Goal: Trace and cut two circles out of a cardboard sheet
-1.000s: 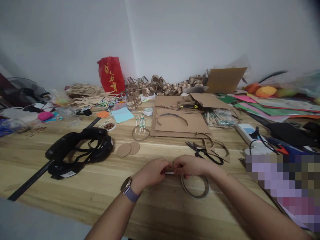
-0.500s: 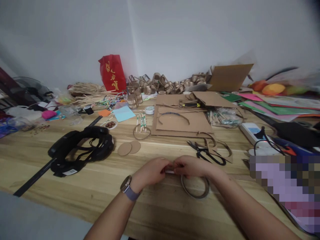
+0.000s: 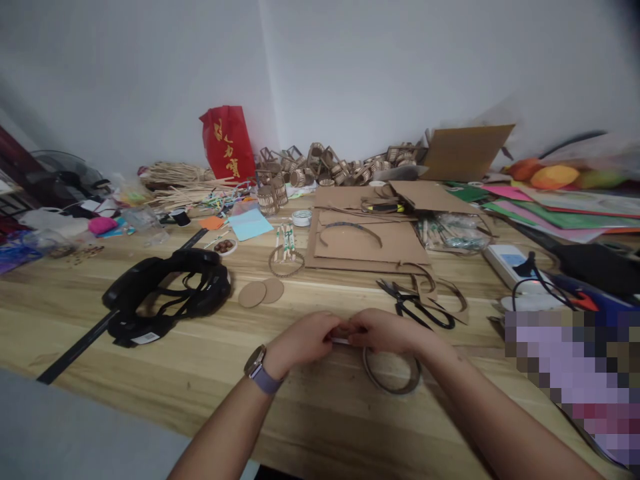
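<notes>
My left hand (image 3: 313, 339), with a watch on its wrist, and my right hand (image 3: 383, 331) meet fingertip to fingertip low over the table. Both are closed on a thin whitish strip (image 3: 341, 341); most of it is hidden by the fingers. Just below my right hand lies a ring that looks like a roll of tape (image 3: 367, 372). Black-handled scissors (image 3: 419, 313) rest beyond my right wrist, beside curved cardboard strips (image 3: 457, 301). Two round cardboard discs (image 3: 253, 294) lie ahead of my left hand, near a thin brown ring (image 3: 287, 275).
Flat cardboard sheets (image 3: 370, 259) lie ahead, with a curved strip on top. A black strapped headset (image 3: 205, 293) sits at left. Small slatted baskets (image 3: 297, 177) and a red bag (image 3: 229, 143) stand along the wall. Coloured sheets (image 3: 560, 217) and a white power strip (image 3: 505, 260) are at right.
The view has shifted slightly, so the table's things appear a little to the right. Both hands keep nearly the same pinch, the right fingers slightly shifted.
</notes>
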{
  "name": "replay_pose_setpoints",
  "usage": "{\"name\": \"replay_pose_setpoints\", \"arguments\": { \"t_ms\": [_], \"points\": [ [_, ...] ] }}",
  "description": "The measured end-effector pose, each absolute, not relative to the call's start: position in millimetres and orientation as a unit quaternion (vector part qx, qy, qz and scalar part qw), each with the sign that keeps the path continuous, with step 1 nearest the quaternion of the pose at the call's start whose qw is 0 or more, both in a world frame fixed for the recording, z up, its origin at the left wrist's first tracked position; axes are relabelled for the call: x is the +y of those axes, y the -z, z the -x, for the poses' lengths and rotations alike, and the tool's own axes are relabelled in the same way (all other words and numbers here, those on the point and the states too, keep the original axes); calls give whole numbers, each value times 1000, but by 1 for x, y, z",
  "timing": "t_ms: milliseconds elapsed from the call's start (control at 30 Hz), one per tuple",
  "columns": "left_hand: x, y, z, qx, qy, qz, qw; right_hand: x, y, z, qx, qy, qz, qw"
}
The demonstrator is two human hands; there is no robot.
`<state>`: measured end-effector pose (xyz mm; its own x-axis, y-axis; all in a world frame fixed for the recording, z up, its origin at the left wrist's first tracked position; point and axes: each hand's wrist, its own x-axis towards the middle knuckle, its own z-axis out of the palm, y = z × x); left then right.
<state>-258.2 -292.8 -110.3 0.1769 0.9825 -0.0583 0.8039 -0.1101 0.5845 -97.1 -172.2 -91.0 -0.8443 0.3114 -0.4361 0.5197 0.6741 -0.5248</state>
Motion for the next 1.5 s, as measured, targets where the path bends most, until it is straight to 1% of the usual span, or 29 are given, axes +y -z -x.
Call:
{"name": "replay_pose_setpoints", "arguments": {
  "t_ms": [300, 633, 900, 1200, 1500],
  "points": [
    [-289, 115, 269, 597, -211, -715, 298, -174, 87, 99, 901, 306, -249, 180],
    [-286, 125, 274, 608, -231, -692, 313, -177, 81, 104, 893, 305, -259, 207],
    [-285, 128, 273, 613, -242, -681, 319, -176, 82, 105, 885, 311, -275, 212],
    [-284, 129, 274, 624, -240, -676, 310, -172, 86, 105, 884, 319, -268, 214],
    [-284, 124, 271, 628, -199, -697, 284, -167, 90, 104, 884, 324, -256, 219]
  ]
}}
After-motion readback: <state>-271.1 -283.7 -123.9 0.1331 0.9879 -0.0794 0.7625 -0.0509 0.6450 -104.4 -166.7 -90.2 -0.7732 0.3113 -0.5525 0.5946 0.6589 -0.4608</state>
